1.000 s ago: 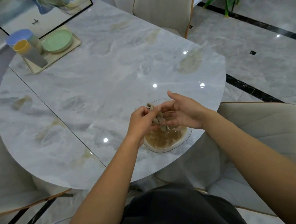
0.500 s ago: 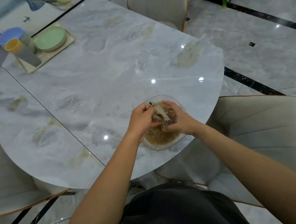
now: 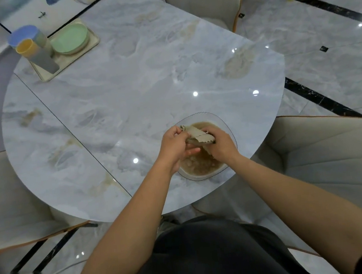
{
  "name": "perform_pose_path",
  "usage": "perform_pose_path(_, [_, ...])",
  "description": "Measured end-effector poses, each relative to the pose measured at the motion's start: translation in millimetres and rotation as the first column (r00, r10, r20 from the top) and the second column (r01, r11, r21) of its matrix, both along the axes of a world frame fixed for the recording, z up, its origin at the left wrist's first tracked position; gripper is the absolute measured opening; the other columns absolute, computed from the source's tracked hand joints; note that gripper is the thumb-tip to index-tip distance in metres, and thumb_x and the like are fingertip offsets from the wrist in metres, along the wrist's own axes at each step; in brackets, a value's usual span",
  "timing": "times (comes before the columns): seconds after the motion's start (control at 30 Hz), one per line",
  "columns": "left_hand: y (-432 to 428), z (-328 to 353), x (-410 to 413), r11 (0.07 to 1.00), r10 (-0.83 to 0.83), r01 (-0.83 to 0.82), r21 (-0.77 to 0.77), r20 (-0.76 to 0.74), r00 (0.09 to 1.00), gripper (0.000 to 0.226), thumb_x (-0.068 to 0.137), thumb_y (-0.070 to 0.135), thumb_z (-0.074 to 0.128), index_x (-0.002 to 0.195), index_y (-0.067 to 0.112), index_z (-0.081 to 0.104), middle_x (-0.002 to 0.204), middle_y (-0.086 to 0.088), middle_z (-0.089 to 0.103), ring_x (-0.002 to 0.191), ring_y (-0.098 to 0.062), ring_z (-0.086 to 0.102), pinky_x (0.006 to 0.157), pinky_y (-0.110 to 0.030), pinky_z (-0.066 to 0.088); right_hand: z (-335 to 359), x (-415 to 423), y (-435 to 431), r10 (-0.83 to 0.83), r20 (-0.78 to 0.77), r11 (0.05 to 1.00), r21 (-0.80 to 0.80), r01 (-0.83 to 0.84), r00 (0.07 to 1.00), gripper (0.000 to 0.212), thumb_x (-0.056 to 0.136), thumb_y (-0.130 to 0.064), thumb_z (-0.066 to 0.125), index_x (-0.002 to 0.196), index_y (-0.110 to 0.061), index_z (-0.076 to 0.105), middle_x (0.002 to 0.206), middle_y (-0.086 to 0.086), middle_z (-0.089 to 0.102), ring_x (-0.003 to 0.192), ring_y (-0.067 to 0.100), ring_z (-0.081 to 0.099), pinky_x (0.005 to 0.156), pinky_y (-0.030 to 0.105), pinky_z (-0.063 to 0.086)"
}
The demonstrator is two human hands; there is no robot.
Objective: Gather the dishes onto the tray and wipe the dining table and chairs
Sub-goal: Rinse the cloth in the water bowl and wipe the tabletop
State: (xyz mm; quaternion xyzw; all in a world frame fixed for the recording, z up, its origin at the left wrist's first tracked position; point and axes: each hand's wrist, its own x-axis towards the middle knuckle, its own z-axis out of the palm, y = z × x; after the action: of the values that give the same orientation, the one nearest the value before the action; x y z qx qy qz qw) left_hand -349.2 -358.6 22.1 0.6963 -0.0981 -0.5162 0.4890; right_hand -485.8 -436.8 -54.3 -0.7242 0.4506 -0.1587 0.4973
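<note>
On the marble table (image 3: 126, 93), near its front edge, the left hand (image 3: 173, 147) and right hand (image 3: 220, 145) both grip a crumpled greyish-tan cloth (image 3: 198, 136) above a glass bowl (image 3: 226, 127) of murky brown water.

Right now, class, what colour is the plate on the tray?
Pale green plate on the beige tray; head view shows it best.

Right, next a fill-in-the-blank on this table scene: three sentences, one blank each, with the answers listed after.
1. The left hand and right hand grip a cloth over the glass ____.
2. The plate on the tray is ____.
3. The tray lies on the far ____ part of the table.
Missing words: bowl; green; left.
</note>
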Motion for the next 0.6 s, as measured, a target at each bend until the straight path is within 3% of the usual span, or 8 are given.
perform_pose_path(0.07, [2.8, -5.2, 6.0, 0.997, 0.052, -0.052, 0.059, 0.008, 0.999, 0.023, 0.104, 0.006, 0.057, 0.084, 0.012, 0.046, 0.097, -0.018, 0.072, 0.076, -0.027, 0.077, 0.060, -0.033, 0.063, 7.1, 0.6, -0.7, -0.043, 0.030, 0.996, 0.086, 0.040, 0.999, 0.052, 0.082, 0.011, 0.054, 0.118, -0.025, 0.064, 0.109, -0.017, 0.064, 0.098, -0.006, 0.058, 0.076, 0.007, 0.045])
perform_pose_path(0.2, [9.1, -18.4, 14.1, 0.984, 0.108, -0.110, 0.140, 0.021, 0.994, 0.020, 0.103, 0.006, 0.058, 0.088, 0.011, 0.046, 0.101, -0.020, 0.068, 0.080, -0.033, 0.076, 0.060, -0.033, 0.064, 12.2, 0.6, -0.8, -0.086, 0.072, 0.978, 0.198, 0.070, 0.994, 0.051, 0.081, 0.013, 0.052, 0.113, -0.026, 0.057, 0.115, -0.006, 0.067, 0.106, 0.003, 0.062, 0.078, 0.015, 0.049])
perform_pose_path(0.3, [9.4, -27.5, 14.9, 0.976, 0.138, -0.143, 0.166, 0.041, 0.990, 0.018, 0.100, 0.004, 0.063, 0.100, 0.011, 0.046, 0.110, -0.020, 0.064, 0.086, -0.030, 0.073, 0.061, -0.031, 0.064, 19.9, -0.4, -1.6, -0.117, 0.116, 0.969, 0.233, 0.087, 0.986, 0.046, 0.084, 0.014, 0.054, 0.117, -0.018, 0.056, 0.111, -0.006, 0.066, 0.097, -0.005, 0.062, 0.072, 0.010, 0.050])
perform_pose_path(0.37, [7.9, -33.2, 14.2, 0.976, 0.115, -0.120, 0.182, 0.036, 0.993, 0.025, 0.098, 0.003, 0.065, 0.111, 0.012, 0.046, 0.120, -0.018, 0.060, 0.099, -0.029, 0.071, 0.065, -0.031, 0.065, 25.6, 0.7, -2.2, -0.139, 0.164, 0.956, 0.278, 0.090, 0.977, 0.046, 0.085, 0.014, 0.055, 0.120, -0.017, 0.056, 0.110, -0.002, 0.067, 0.093, 0.003, 0.066, 0.074, 0.019, 0.056])
perform_pose_path(0.43, [5.7, -36.7, 11.8, 0.976, 0.009, -0.018, 0.216, 0.044, 0.999, 0.038, 0.096, 0.005, 0.066, 0.125, 0.017, 0.045, 0.125, -0.016, 0.060, 0.106, -0.027, 0.069, 0.075, -0.036, 0.066, 29.5, 2.8, -3.0, -0.161, 0.206, 0.938, 0.337, 0.085, 0.965, 0.048, 0.085, 0.013, 0.055, 0.121, -0.019, 0.055, 0.111, 0.007, 0.069, 0.093, 0.020, 0.068, 0.079, 0.035, 0.058])
perform_pose_path(0.5, [0.8, -37.5, 8.7, 0.968, -0.094, 0.082, 0.236, 0.039, 0.995, 0.042, 0.097, 0.007, 0.063, 0.134, 0.019, 0.048, 0.127, -0.013, 0.064, 0.112, -0.028, 0.068, 0.087, -0.045, 0.064, 32.8, 4.6, -4.0, -0.166, 0.216, 0.926, 0.369, 0.077, 0.962, 0.050, 0.085, 0.010, 0.056, 0.123, -0.023, 0.053, 0.111, 0.010, 0.069, 0.089, 0.023, 0.065, 0.079, 0.040, 0.057])
perform_pose_path(0.6, [-7.3, -31.1, 5.3, 0.976, -0.016, 0.032, 0.215, -0.075, 0.997, 0.032, 0.101, 0.009, 0.045, 0.127, 0.013, 0.063, 0.115, -0.011, 0.070, 0.109, -0.031, 0.068, 0.098, -0.059, 0.057, 41.5, 6.8, -2.3, -0.159, 0.206, 0.930, 0.359, 0.076, 0.966, 0.050, 0.086, 0.008, 0.057, 0.124, -0.024, 0.048, 0.112, 0.009, 0.070, 0.080, 0.017, 0.061, 0.070, 0.025, 0.053])
